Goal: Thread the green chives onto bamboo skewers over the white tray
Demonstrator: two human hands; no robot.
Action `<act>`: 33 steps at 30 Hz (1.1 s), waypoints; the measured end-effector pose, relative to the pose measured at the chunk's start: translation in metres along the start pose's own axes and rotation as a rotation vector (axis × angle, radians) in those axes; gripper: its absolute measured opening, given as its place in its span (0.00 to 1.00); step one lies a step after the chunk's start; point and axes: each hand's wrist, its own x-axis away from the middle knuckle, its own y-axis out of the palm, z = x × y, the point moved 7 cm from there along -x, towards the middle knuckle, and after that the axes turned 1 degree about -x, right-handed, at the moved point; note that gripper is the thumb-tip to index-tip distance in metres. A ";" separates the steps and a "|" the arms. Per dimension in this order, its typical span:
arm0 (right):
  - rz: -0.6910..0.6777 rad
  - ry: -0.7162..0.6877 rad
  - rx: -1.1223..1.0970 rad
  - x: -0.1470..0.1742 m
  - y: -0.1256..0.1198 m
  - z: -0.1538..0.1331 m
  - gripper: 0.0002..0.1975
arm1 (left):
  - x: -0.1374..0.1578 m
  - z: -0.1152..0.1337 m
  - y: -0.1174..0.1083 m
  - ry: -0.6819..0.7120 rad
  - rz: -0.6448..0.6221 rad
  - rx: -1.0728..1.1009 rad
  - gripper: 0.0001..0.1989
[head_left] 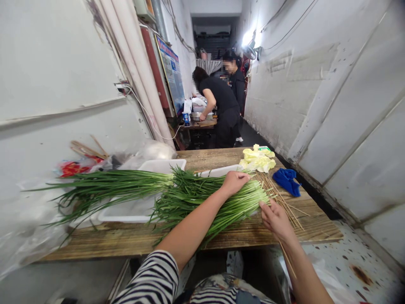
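Observation:
A thick pile of garlic chives [202, 198] lies across the table, its pale cut ends pointing right. My left hand [236, 182] reaches over the pile, its fingers closed in a pinch on stems near the far pale ends. At the near side of those ends is my right hand [276, 217], closed with a thin bamboo skewer [287, 258] sticking out below it toward me. Its fingertips touch the chive ends. Several loose skewers [281, 198] lie just right of the pile. Another bunch of chives [126, 185] rests on a white tray [126, 218] at the left.
Yellow-green leaves [257, 159] and a blue cloth [287, 181] sit on the wooden table [110, 242] at the right. Plastic bags [34, 228] crowd its left end. Farther down the narrow passage, two people in black [223, 95] stand by another table with a metal bowl [196, 116].

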 end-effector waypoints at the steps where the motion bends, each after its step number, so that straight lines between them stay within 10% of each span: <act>1: 0.001 0.002 -0.002 0.000 0.000 0.000 0.19 | 0.000 0.000 0.000 0.001 0.000 -0.001 0.14; 33: 0.017 0.004 -0.052 0.002 0.000 0.003 0.19 | 0.002 0.014 0.003 0.099 -0.188 -0.169 0.12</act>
